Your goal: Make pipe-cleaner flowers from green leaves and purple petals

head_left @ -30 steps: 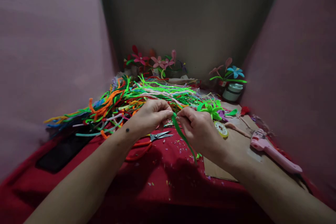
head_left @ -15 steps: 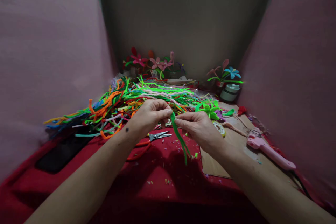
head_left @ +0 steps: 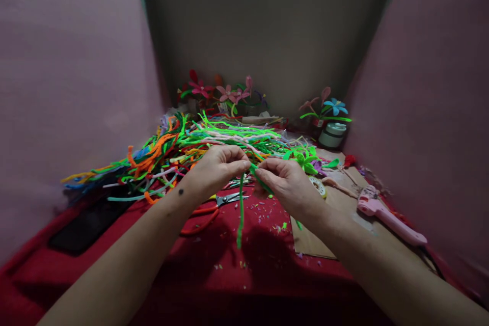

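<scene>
Both hands meet over the red cloth, pinching green pipe cleaners (head_left: 241,214) between them. My left hand (head_left: 225,162) is closed, thumb and forefinger gripping the top, and one strand hangs straight down beneath it. My right hand (head_left: 284,178) is closed too, holding the other green length, which slants off to the right under its fingers. Just below my left hand lies a pair of scissors (head_left: 206,214) with orange-red handles, blades pointing right. A bright green pipe-cleaner flower (head_left: 304,159) rests beyond my right hand.
A heap of coloured pipe cleaners (head_left: 229,137) spreads behind the hands. To the right, a pink glue gun (head_left: 389,219) and a tape roll (head_left: 318,187) lie on cardboard (head_left: 317,239). A black phone (head_left: 89,226) sits at left. Finished flowers (head_left: 227,92) stand at the back.
The green strands hung together down to the right before; now they are parted, one hanging straight below my left hand, the other drawn right under my right hand.
</scene>
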Motion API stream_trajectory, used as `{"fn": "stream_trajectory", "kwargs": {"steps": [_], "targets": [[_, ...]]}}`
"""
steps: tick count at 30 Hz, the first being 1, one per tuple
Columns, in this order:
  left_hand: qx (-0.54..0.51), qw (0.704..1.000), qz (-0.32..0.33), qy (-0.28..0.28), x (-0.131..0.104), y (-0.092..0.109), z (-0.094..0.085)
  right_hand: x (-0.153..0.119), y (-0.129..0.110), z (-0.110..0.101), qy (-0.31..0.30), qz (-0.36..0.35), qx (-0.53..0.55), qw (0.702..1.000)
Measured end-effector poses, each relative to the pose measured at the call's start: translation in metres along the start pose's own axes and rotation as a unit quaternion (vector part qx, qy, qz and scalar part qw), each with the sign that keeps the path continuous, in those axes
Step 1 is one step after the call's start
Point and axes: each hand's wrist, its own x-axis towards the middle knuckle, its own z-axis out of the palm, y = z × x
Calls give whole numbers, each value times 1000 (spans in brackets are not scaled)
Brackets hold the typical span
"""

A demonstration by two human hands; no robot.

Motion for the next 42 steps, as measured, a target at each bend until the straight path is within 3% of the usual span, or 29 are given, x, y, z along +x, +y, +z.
{"fn": "stream_trajectory", "kwargs": {"steps": [3,5,8,12,15,20,22,28,32,36,42], "targets": [[-44,999,-3,-13,0,-3,3,0,4,5,23,-23,25,999],[-61,998,3,-3,0,-5,5,-1,6,8,20,1,72,997],[-54,998,22,28,0,-5,8,-1,7,11,1,39,126,991],[-30,995,52,81,2,-6,10,-3,7,11,-8,34,86,996],[-47,992,54,104,3,-7,9,-3,9,9,-21,55,114,992],[-222,975,-25,-3,7,-14,7,-1,16,6,-35,67,187,980],[-247,968,-48,-25,8,-18,9,-1,18,5,-44,76,216,972],[-249,966,-37,61,9,-22,21,0,23,6,-63,141,287,945],[-288,948,-49,123,12,-23,25,-3,28,15,-70,172,303,935],[-317,937,-51,135,14,-26,24,-6,31,23,-56,185,311,931],[-274,947,-59,155,15,-24,26,-8,40,25,-58,183,323,927]]}}
